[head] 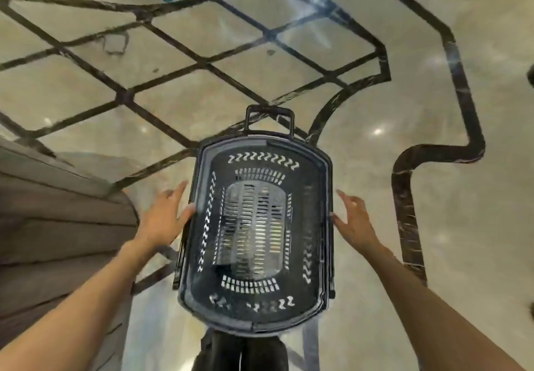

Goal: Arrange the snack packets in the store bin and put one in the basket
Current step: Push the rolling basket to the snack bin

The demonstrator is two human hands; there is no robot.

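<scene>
In the head view the basket (257, 235) stands on the floor (361, 61) just before the person's feet, and no snack packet shows inside it. To set it well, I think both hands should let go evenly. The left hand (166, 220) and right hand (351, 220) flank it, fingers (189, 210) spread, touching the rim, gripping nothing.

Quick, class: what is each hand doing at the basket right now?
Left hand: open, thumb touching the basket rim.
Right hand: open, thumb at the opposite rim.
</scene>
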